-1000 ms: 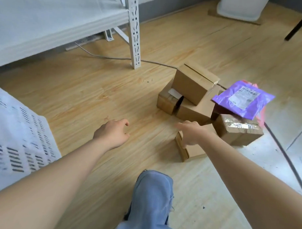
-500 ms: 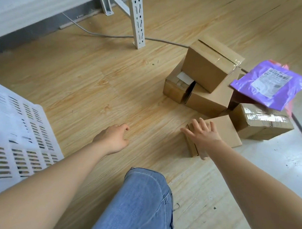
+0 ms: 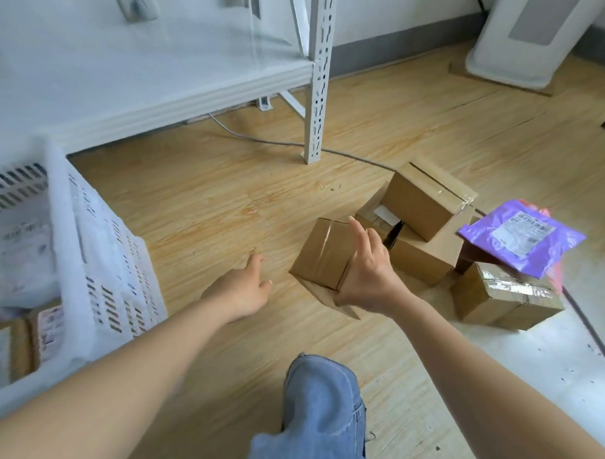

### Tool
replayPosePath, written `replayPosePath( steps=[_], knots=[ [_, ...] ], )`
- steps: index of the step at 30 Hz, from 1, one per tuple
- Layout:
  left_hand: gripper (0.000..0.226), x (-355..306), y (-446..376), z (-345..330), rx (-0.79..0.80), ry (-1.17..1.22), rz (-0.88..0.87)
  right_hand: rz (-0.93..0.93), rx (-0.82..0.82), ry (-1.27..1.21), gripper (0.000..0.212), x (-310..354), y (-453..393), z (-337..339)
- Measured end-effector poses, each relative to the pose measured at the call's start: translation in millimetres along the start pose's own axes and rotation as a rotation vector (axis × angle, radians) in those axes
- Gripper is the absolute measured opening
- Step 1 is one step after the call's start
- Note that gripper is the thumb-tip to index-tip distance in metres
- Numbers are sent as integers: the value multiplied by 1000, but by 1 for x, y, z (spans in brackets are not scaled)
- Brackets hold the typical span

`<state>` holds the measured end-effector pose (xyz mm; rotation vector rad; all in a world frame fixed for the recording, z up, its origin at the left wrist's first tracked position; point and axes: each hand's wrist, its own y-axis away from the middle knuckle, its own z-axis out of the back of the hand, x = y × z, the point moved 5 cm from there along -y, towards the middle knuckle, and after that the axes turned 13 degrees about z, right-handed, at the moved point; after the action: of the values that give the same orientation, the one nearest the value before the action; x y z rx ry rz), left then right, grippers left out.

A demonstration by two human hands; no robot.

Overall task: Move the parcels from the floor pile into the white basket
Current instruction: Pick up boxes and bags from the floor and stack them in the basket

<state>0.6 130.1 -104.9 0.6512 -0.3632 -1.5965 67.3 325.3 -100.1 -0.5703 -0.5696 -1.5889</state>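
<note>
Transfer step: right hand (image 3: pixel 368 276) grips a cardboard box (image 3: pixel 322 254) right of the white basket (image 3: pixel 98 256) — left hand (image 3: pixel 239 290) loose, empty — carry leftward over the rim next.

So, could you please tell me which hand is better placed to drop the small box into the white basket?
The right hand: its grip already holds the small box, lifted off the floor. The left hand is empty, though nearer the white basket.

Wood floor (image 3: pixel 226 199), white shelving (image 3: pixel 318 75)
</note>
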Motion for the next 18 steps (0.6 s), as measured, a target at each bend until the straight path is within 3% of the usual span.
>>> replayPosePath(
  steps=[2, 5, 8, 13, 16, 18],
  knots=[
    [54, 13, 13, 15, 46, 292, 98, 69, -59, -64, 129, 33, -1, 7],
    [54, 29, 38, 35, 223, 976, 250, 209, -188, -83, 127, 86, 1, 17],
    [53, 41, 61, 67, 311, 1449, 254, 370, -277, -94, 129, 140, 5, 22],
    [48, 61, 97, 113, 464, 1711, 29, 620, -375, -86, 127, 214, 18, 24],
    [35, 83, 115, 131, 415, 1731, -86, 676, -309, -163, 117, 242, 24, 24],
    [25, 102, 122, 138, 322, 1649, -150, 627, -249, -287, 94, 259, 25, 23]
  ],
)
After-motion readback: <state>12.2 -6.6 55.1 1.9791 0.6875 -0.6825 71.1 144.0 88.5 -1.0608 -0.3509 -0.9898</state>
